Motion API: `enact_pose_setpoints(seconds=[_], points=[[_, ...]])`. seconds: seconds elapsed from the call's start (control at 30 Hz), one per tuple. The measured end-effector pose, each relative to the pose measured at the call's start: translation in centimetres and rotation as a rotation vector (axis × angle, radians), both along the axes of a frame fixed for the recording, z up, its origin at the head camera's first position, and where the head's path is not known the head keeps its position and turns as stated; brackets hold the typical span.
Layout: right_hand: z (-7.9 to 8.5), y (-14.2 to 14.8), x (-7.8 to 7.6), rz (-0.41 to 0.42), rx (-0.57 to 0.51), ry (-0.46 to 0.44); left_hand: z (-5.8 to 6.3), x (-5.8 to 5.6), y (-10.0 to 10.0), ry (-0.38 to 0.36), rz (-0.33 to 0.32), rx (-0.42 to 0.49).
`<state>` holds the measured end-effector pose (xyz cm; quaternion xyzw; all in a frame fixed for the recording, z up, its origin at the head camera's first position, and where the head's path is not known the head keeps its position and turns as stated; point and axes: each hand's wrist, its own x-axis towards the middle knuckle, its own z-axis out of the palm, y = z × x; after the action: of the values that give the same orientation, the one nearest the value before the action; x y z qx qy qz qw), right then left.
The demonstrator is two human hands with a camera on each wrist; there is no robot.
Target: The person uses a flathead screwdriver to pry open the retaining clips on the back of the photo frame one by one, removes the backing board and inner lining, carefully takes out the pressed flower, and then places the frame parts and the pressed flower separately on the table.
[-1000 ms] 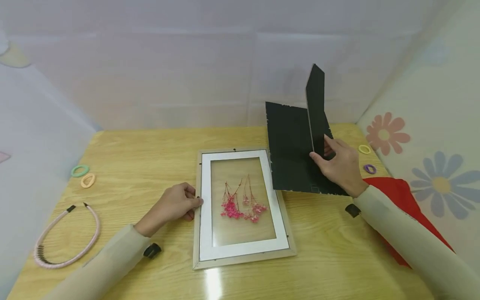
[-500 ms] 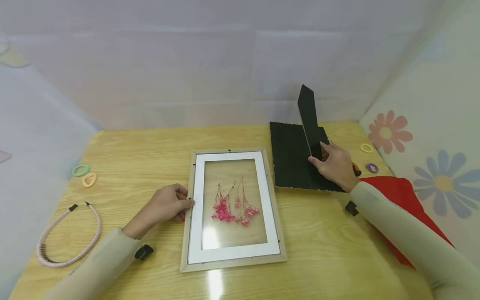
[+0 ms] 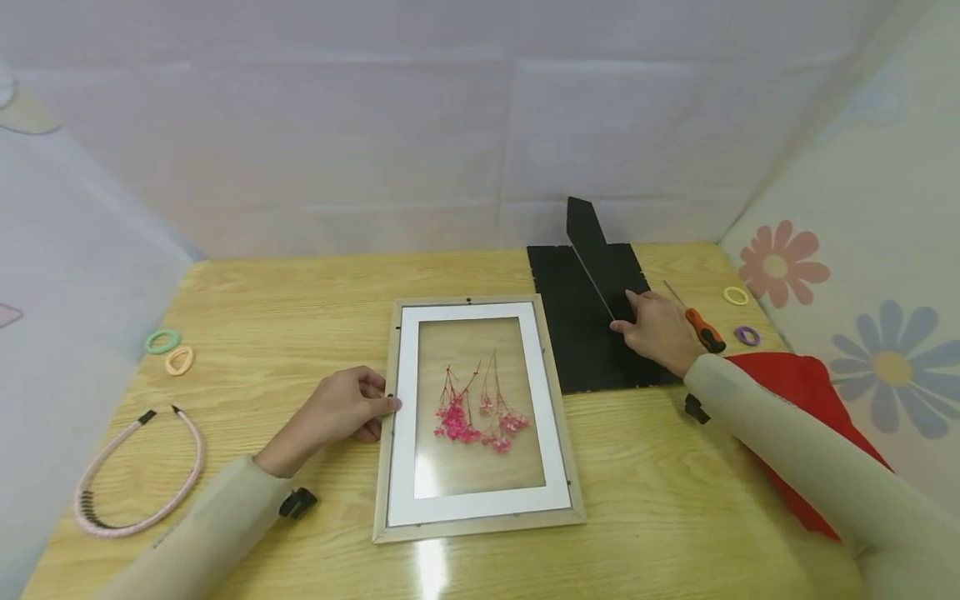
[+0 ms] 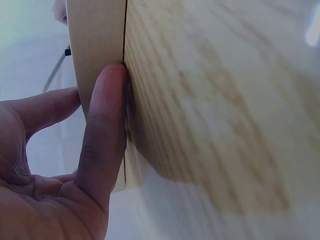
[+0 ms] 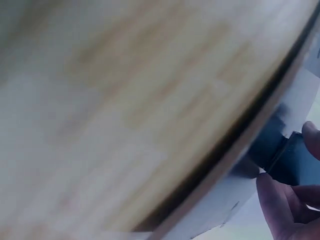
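Head view: left hand (image 3: pixel 343 408) grips frame (image 3: pixel 480 524), lower centre; right hand (image 3: pixel 660 330) pinches black flap (image 3: pixel 588 237), centre right; step judged board (image 3: pixel 564 346) placement, next requiring release.

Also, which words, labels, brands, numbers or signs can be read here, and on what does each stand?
No text can be read: none shows on the picture frame or the black board.
A faint mark on the left sleeve is too small to tell whether it is lettering.

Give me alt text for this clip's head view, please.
A person's left grip pinches the side of a wooden frame showing pink flowers; the right grip holds the raised stand of a black board beside it.
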<state>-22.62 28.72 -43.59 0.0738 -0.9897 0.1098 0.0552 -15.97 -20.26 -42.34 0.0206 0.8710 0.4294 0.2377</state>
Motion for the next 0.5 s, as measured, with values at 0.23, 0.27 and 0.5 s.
enact_pose_setpoints(seconds=[0.23, 0.27, 0.5], points=[[0.5, -0.6, -0.8, 0.045, 0.029, -0.037, 0.2, -0.1, -0.2, 0.003, -0.016, 0.013], [0.6, -0.7, -1.0, 0.047, 0.037, -0.047, 0.3, -0.1, -0.2, 0.004, -0.018, 0.014], [1.7, -0.7, -1.7, 0.056, 0.050, -0.133, 0.8, -0.8, 0.0, 0.006, -0.026, 0.012]])
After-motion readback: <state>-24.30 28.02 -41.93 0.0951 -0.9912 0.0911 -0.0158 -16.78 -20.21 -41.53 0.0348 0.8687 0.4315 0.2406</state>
